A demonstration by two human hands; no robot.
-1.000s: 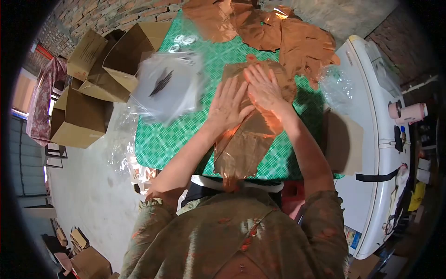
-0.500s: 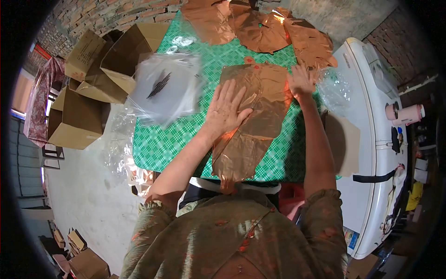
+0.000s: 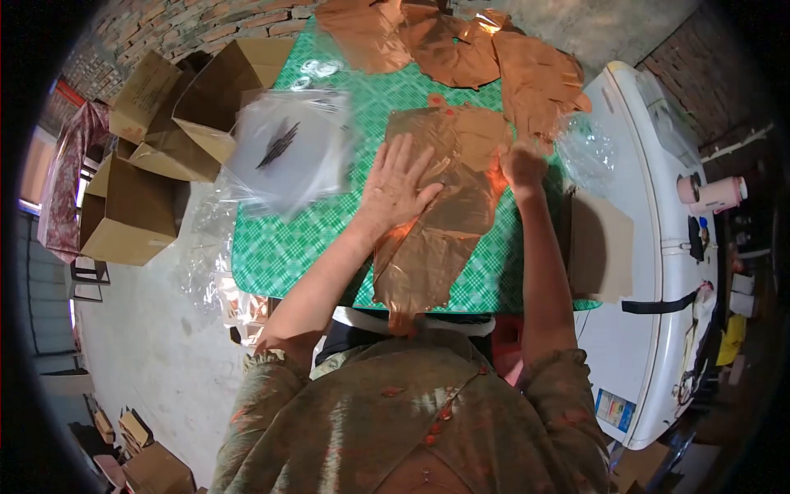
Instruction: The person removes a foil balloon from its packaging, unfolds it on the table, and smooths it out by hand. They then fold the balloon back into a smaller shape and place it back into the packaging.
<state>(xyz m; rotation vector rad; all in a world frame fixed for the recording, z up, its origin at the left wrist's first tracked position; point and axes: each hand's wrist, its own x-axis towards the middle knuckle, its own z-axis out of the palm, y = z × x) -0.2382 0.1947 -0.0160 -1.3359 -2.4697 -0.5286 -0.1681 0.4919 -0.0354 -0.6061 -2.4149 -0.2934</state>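
Observation:
A flat, uninflated copper-coloured foil balloon (image 3: 461,218) lies lengthwise on the green checked tablecloth (image 3: 280,255), its narrow end hanging over the near table edge by my body. My left hand (image 3: 395,188) rests palm down on the balloon's left side, fingers outstretched and thumb apart. At the right edge of the foil, my right hand (image 3: 524,167) has its fingers curled in and pinches the rim; the fingertips are partly hidden. More copper foil balloons (image 3: 457,53) are heaped at the far side of the table.
A stack of clear plastic bags (image 3: 288,169) with dark print lies left of the balloon, near white rings (image 3: 317,70). Open cardboard boxes (image 3: 136,206) stand at the left. Crumpled clear plastic (image 3: 586,150) and a white fridge (image 3: 650,247) are at the right.
My right hand has gone from outstretched fingers to a curled grip at the balloon's right edge, slightly nearer me. My left hand stays flat on the foil. The view has shifted slightly.

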